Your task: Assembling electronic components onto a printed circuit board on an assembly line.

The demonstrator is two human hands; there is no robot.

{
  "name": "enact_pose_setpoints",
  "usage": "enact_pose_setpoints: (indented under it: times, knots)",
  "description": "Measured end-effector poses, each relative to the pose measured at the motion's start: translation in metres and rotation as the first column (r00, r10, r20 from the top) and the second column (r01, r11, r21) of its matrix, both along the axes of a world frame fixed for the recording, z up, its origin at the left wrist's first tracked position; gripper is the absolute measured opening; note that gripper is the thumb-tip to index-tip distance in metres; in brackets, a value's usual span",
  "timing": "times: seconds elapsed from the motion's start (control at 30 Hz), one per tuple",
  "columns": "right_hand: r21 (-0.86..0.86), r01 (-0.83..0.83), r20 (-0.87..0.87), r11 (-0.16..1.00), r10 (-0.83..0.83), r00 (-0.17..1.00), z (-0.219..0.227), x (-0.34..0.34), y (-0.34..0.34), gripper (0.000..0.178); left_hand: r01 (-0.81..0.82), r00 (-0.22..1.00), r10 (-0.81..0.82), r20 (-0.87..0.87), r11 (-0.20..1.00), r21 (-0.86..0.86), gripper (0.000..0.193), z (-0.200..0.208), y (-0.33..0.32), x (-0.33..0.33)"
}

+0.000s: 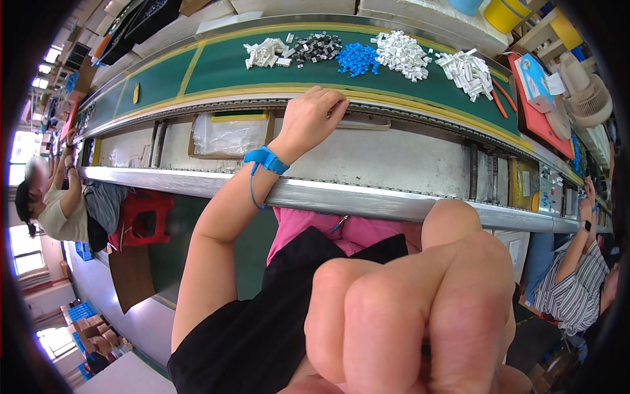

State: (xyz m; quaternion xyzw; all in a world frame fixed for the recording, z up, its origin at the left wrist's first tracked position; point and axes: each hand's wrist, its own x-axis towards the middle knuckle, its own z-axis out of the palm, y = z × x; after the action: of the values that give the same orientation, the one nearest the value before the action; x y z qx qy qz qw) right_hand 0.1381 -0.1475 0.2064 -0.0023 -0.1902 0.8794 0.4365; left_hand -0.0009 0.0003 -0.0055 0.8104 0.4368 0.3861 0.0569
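My left hand (312, 118) rests at the near edge of the green work surface (230, 69), its fingers curled in. Whatever those fingers may hold is hidden beneath them. Around that wrist is a blue wrist strap (266, 159) with a thin blue cord. Very large and close, my right hand (413, 308) is raised with bent fingers; its fingertips are out of sight. Beyond the left hand lie piles of small parts: white pieces (266, 52), black pieces (317, 48), blue pieces (357, 59), more white pieces (402, 55) and longer white pieces (467, 73).
Orange-handled pliers (503, 98) lie right of the piles, near a red board (539, 108) and a small fan (586, 92). A box with clear bags (231, 136) sits below the surface. Co-workers are at the far left (62, 203) and far right (577, 282).
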Motion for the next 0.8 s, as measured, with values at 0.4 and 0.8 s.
enact_pose_setpoints:
  times: [0.4,0.8]
  knots:
    - [0.122,-0.071,-0.136,0.99,0.087,0.987,-0.016,0.003,0.005,0.016,-0.004,1.0,0.004,-0.012,1.0,-0.003,0.006,0.004,-0.003,0.003]
    - [-0.002,-0.039,-0.151,0.999,0.038,0.988,-0.014,0.009,-0.003,0.014,0.003,1.0,-0.003,0.011,1.0,-0.004,0.006,0.001,0.0,0.002]
